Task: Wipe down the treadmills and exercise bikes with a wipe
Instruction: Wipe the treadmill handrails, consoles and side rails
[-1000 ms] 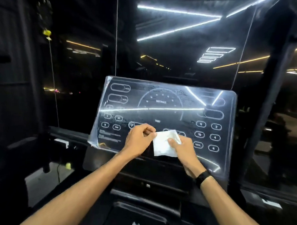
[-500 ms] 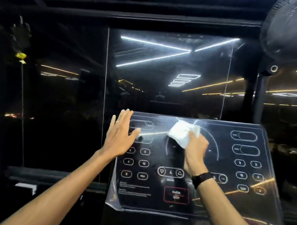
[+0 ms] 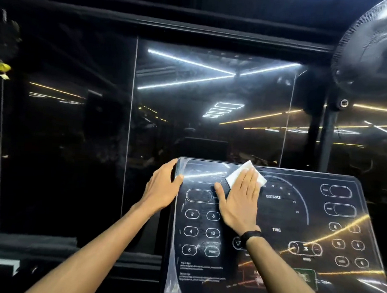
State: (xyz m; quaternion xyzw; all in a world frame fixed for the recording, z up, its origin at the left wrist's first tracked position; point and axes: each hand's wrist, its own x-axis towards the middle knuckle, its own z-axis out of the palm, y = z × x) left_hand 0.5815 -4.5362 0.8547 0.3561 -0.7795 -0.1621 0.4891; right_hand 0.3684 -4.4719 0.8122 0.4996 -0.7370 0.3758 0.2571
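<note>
Treadmill console (image 3: 273, 232), black and glossy under a clear protective film, filling the lower right of the view in front of a dark reflective window (image 3: 211, 107); standing fan (image 3: 367, 49) at upper right. Wiping in progress at the console's upper left region, near the top edge; numbered keys at left, button clusters at right and the lower panel apparently not yet covered, though glare and reflected ceiling lights make wiped and unwiped areas hard to tell apart. No exercise bike in view, so most of the task judged outstanding. Left hand (image 3: 162, 189) bracing the console at its upper left corner, fingers curled round the edge, thumb lying on the film. Right hand (image 3: 241, 198), black band at the wrist, laid flat with fingers straight and together, thumb spread, pressing the wipe against the panel. White wipe (image 3: 240, 172) folded, trapped under the right fingertips, just left of the DISTANCE dial.
</note>
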